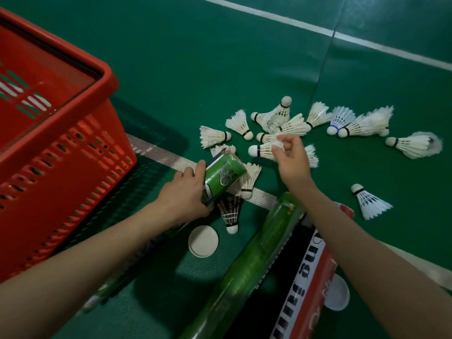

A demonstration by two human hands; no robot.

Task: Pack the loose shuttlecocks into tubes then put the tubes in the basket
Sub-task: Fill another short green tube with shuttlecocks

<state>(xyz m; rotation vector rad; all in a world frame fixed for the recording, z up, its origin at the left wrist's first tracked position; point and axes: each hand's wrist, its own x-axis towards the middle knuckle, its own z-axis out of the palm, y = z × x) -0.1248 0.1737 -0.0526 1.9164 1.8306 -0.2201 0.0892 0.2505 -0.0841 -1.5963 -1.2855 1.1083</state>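
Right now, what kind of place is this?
Most likely an indoor badminton court: green mat flooring with a white boundary line, loose shuttlecocks scattered on it, and shuttlecock tubes lying nearby.

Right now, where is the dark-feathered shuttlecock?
In the head view, the dark-feathered shuttlecock lies low in the centre beside the left hand, between a white lid and the lying green tube.

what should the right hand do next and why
Probably lift the shuttlecock and carry it cork first to the mouth of the green tube. The right hand pinches its feathers, and the left hand holds that tube tilted toward it.
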